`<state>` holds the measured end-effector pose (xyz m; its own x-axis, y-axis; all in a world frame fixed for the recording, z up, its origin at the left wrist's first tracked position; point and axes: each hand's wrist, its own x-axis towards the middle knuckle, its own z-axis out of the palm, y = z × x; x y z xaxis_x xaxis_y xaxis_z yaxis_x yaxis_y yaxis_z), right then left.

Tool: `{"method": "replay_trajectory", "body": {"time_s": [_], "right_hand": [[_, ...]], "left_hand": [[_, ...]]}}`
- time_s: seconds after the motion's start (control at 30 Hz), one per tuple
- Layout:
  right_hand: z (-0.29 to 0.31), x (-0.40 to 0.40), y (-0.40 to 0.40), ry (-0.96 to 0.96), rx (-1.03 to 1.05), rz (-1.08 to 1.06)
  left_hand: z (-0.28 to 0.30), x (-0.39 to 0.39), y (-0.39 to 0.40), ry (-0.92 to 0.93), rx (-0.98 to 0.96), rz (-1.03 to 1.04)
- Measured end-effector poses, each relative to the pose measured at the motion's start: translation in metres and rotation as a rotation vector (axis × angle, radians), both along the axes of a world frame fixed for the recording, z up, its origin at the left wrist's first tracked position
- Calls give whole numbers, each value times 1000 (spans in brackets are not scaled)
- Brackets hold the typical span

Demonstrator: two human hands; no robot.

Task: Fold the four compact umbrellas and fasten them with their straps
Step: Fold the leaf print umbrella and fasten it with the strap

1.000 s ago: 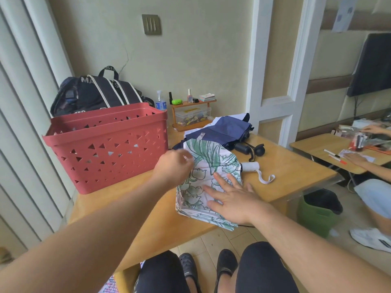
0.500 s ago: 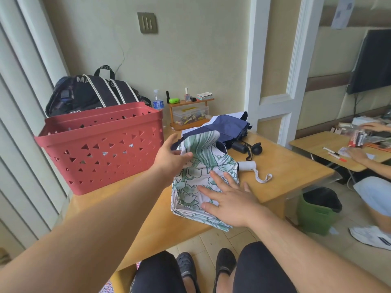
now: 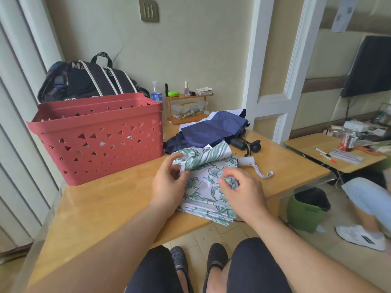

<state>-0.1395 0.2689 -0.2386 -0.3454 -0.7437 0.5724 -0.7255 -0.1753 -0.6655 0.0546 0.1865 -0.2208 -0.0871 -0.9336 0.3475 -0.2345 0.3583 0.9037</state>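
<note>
Folding the white-and-green floral fabric umbrella (image 3: 208, 182)
Left hand (image 3: 169, 185) is pinching its rolled edge; right hand (image 3: 243, 191) is pinching cloth at 3 o'clock.

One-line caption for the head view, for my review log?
Both hands, left and right, gather the floral umbrella canopy on the table beside a red basket.

Wooden table (image 3: 110, 199): basket (image 3: 99, 136), umbrellas (image 3: 208, 182).
</note>
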Motion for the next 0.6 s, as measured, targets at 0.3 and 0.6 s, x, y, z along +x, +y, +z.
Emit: {"method": "replay_trajectory", "body": {"time_s": [0.3, 0.6], "right_hand": [[51, -8, -21, -70, 225, 119], [20, -9, 21, -174, 148, 107]], "left_hand": [[3, 4, 9, -61, 27, -8], [12, 6, 13, 27, 163, -67]]}}
